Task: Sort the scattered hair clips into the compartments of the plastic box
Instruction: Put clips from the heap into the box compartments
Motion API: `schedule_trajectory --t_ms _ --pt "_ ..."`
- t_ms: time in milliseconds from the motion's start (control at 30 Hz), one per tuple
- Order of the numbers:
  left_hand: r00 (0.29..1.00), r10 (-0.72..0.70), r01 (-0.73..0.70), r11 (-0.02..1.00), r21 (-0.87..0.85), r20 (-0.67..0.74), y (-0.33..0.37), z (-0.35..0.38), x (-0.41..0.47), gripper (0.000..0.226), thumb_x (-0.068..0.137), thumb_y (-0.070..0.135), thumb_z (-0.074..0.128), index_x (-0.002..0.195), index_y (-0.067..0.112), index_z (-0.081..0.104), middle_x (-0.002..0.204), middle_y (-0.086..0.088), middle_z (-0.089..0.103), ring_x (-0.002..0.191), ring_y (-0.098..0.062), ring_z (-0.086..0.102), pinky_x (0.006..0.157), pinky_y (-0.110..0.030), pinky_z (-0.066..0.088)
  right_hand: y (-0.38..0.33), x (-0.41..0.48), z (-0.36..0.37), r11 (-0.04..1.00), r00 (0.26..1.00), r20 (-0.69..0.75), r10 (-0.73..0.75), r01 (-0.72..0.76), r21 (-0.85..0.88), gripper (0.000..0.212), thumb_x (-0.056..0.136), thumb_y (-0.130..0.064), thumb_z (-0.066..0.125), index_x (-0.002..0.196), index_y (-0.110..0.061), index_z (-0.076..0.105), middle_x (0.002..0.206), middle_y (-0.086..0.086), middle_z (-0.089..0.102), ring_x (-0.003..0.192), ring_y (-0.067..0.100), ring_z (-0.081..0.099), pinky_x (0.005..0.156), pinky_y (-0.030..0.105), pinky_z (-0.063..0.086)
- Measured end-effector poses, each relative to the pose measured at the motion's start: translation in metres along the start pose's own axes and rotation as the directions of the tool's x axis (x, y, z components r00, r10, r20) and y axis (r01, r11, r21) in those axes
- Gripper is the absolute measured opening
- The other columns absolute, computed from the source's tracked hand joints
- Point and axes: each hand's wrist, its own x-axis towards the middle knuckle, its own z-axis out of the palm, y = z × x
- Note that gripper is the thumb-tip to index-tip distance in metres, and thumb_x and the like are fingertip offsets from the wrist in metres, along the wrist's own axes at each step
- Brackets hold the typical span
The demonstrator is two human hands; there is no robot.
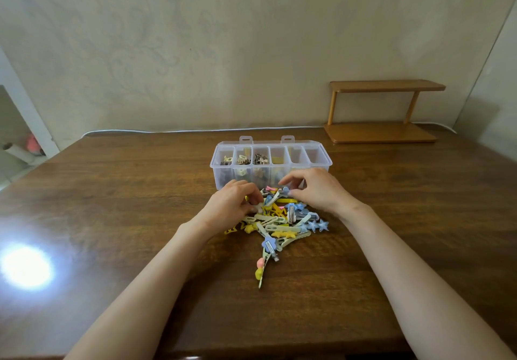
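Both hands [233,203] [312,191] curled amid hair clips [279,221]

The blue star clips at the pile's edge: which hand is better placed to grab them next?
Probably the right hand: the blue star clips lie at the right edge of the pile, close beside its wrist, while the left hand works the pile's opposite side.
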Motion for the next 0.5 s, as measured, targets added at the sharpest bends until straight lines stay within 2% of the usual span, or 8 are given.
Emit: schedule_trajectory --t_ms 67,100,200,300,400,500 --pt "1.000 0.000 0.000 1.000 0.000 0.001 0.000 0.000 0.000 0.017 0.086 0.013 0.062 0.100 0.022 0.063 0.093 0.014 0.051 0.095 -0.007 0.043 0.076 -0.023 0.039 0.000 0.000 -0.002 0.995 1.000 -0.021 0.010 -0.008 0.103 0.023 0.086 -0.012 0.061 0.100 -0.030 0.067 0.084 -0.008 0.062 0.073 0.004 0.055 0.071 0.030 0.052" --pt "1.000 -0.001 0.001 1.000 0.000 0.003 0.000 0.000 0.000 0.017 0.086 0.013 0.061 0.100 0.022 0.063 0.093 0.013 0.051 0.096 -0.008 0.044 0.077 -0.024 0.040 0.000 0.000 -0.003 0.987 1.000 -0.023 0.015 -0.012 0.158 0.025 0.086 -0.010 0.060 0.103 -0.028 0.066 0.083 -0.006 0.061 0.072 0.006 0.055 0.070 0.029 0.052" --pt "1.000 -0.005 0.005 1.000 -0.004 -0.001 0.001 0.001 0.001 0.015 0.090 0.018 0.058 0.103 0.022 0.062 0.097 0.012 0.052 0.099 -0.009 0.044 0.080 -0.026 0.041 -0.004 -0.003 -0.008 0.950 0.999 -0.020 0.025 -0.017 0.311 0.034 0.088 -0.005 0.056 0.115 -0.025 0.062 0.091 0.000 0.057 0.063 0.010 0.057 0.057 0.018 0.046" --pt "0.999 0.001 -0.002 1.000 -0.019 -0.042 0.003 0.001 -0.001 0.014 0.092 0.026 0.054 0.103 0.021 0.062 0.102 0.008 0.058 0.100 -0.010 0.046 0.082 -0.030 0.044 -0.004 -0.003 -0.013 0.902 0.996 -0.079 0.041 -0.002 0.433 0.033 0.087 -0.003 0.057 0.112 -0.023 0.065 0.099 0.003 0.058 0.057 0.014 0.062 0.052 0.018 0.049" --pt "0.996 -0.009 0.008 1.000 -0.018 -0.087 0.005 0.002 -0.001 0.017 0.089 0.033 0.057 0.100 0.022 0.062 0.096 0.010 0.056 0.096 -0.010 0.046 0.078 -0.030 0.045 -0.002 -0.001 -0.017 0.906 0.951 -0.303 0.058 0.077 0.417 0.019 0.085 -0.007 0.064 0.099 -0.019 0.069 0.092 0.000 0.064 0.066 0.010 0.060 0.055 0.014 0.048" --pt "0.988 -0.059 0.057 0.998 -0.015 -0.141 0.008 0.005 -0.001 0.022 0.084 0.042 0.062 0.095 0.023 0.062 0.093 0.010 0.056 0.090 -0.007 0.044 0.069 -0.024 0.040 0.005 0.000 -0.022 0.927 0.834 -0.540 0.114 0.107 0.361 0.016 0.085 -0.005 0.063 0.097 -0.013 0.070 0.090 -0.003 0.065 0.073 0.002 0.056 0.063 0.009 0.047"
